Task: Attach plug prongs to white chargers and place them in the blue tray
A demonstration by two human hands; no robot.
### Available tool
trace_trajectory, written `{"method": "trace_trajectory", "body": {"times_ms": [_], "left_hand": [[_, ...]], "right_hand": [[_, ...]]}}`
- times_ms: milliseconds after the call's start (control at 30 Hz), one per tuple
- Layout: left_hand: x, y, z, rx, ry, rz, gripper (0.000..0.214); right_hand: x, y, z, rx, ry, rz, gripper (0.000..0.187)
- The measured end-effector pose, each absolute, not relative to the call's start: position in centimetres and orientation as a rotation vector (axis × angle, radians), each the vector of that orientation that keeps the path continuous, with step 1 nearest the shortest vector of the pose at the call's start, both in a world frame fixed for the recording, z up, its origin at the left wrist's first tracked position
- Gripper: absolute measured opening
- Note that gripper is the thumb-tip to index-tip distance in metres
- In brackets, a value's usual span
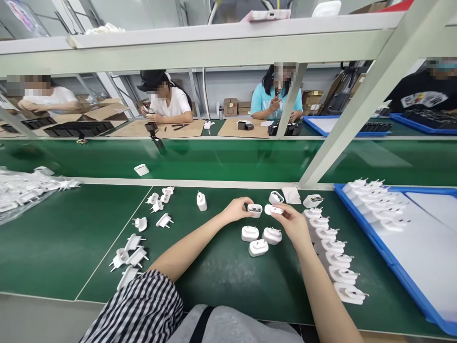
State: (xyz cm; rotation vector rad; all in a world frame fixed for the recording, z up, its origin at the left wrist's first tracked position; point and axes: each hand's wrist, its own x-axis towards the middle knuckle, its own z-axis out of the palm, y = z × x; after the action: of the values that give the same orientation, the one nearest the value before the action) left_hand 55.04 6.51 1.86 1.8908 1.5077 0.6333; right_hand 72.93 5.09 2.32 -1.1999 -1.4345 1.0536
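Observation:
Between thumb and fingers, my left hand (pixel 238 209) grips a white charger housing (pixel 254 210), its open end showing dark parts inside. Just to the right, my right hand (pixel 291 220) pinches a white plug cap (pixel 273 209); a small gap separates the two pieces. Behind the cap lies another open charger housing (pixel 276 197). Three white chargers with pins, one of them a front charger (pixel 258 247), stand on the green mat below my hands. A charger housing with its inside exposed (pixel 312 201) sits right of my right hand.
A row of white chargers (pixel 337 259) runs along my right forearm, beside a blue-rimmed tray (pixel 389 259) holding more. Loose plug caps (pixel 136 256) lie at left, near a bag of white parts (pixel 24 188). A slanted post (pixel 342 124) rises behind; co-workers sit beyond the green conveyor (pixel 221 159).

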Motion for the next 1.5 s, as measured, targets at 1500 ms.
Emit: {"method": "trace_trajectory", "body": {"times_ms": [1500], "left_hand": [[56.4, 4.5, 7.2, 2.015, 1.692, -0.128, 0.03]], "right_hand": [[68.8, 9.1, 5.1, -1.471, -2.68, 0.646, 0.015]]}}
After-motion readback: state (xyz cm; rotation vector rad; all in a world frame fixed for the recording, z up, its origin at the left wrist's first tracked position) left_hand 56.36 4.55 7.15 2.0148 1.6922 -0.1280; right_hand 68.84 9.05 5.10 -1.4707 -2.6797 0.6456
